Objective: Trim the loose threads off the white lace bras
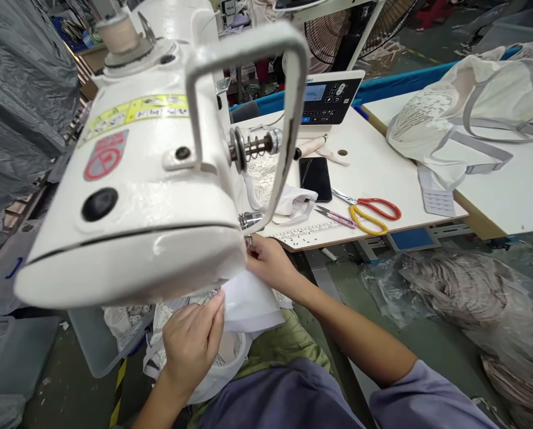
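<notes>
A white sewing machine [159,196] fills the upper left of the head view, its head hanging over the work. Below it, my left hand [195,333] is closed on the left edge of a white fabric piece [251,304], thumb and forefinger pressed together. My right hand [270,265] grips the upper right of the same fabric, close to the needle side, fingertips partly hidden by the machine. The fabric hangs toward my lap, with a white lace bra [217,375] below it. The needle and presser foot are hidden behind the machine head.
On the white table [365,161] lie scissors [369,214] with red and yellow handles, pink thread snips [335,217], a black phone [315,179] and lace pieces. A control panel [329,98] stands behind. Another bra [463,113] rests at right. A plastic bin [92,339] sits lower left.
</notes>
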Demonstrator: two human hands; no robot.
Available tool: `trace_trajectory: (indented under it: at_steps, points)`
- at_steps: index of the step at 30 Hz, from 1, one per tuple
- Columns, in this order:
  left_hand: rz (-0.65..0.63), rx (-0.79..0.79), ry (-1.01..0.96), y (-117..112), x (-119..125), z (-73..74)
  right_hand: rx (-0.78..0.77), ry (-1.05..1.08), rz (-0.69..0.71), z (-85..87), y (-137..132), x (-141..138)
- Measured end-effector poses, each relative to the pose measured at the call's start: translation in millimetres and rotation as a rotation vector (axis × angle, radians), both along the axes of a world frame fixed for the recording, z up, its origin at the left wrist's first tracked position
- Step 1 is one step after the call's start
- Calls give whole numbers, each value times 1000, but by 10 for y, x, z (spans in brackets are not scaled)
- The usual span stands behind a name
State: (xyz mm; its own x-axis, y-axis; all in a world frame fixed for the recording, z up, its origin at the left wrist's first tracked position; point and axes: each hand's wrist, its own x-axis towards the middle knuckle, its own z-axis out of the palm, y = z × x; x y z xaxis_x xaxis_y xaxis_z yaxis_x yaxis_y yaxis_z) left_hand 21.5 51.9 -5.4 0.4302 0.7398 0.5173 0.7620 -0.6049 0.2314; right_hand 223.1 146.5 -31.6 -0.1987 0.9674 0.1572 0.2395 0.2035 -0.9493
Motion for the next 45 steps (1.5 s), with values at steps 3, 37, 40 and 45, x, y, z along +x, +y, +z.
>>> trace_trajectory:
  at_steps: [3, 37, 40, 45]
  points:
    - [32, -69, -80, -24, 0, 9, -15, 12, -6, 2, -20, 1]
    - [-22, -7, -26, -450, 101, -89, 636, 72, 158, -347, -1352, 160]
    - [-16, 14, -38, -467, 98, -55, 643, 44, 167, -327, -1344, 150]
    - [-15, 16, -18, -436, 128, -49, 625, 63, 207, -309, -1359, 153]
